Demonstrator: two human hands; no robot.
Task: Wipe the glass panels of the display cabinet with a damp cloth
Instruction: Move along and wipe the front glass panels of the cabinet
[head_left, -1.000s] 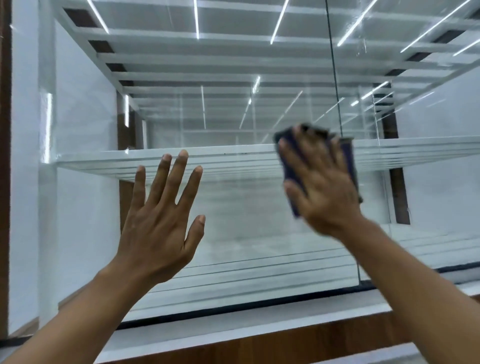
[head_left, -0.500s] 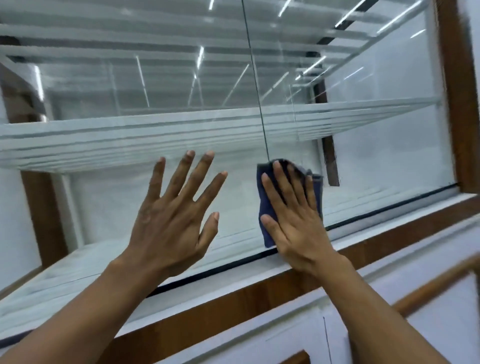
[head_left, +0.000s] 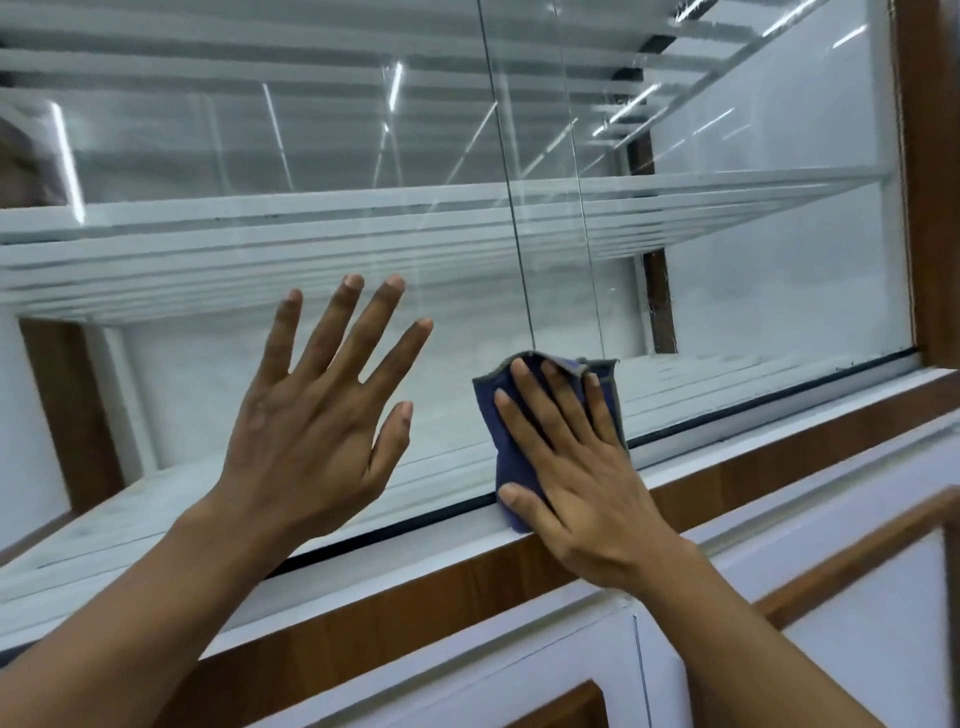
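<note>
Glass fills most of the view: the front of a display cabinet seen close up, with white shelves behind the glass and streaks of ceiling light reflected across it. Along the bottom, from 7 to 4 o'clock, runs a brown wooden rail above white lower doors.

At 9 o'clock a brown wooden upright stands inside the cabinet, behind the left glass panel. Just left of centre, the person's left hand is raised flat in front of this panel, palm toward the glass. Its fingers are straight and spread apart and it holds nothing. Whether the palm actually touches the glass cannot be told.

A thin vertical seam runs down from 12 o'clock, where the two panels meet.

At the foot of that seam, just right of centre, a folded dark blue cloth lies flat against the lower edge of the glass, its bottom reaching the white sill. The right hand presses on it with fingers straight and slightly apart, thumb along the cloth's lower left edge. It pushes the cloth to the pane and does not clench it.

Further right, the right glass panel stretches to a brown wooden frame at 3 o'clock. A black seal strip lines the bottom of this panel.
</note>
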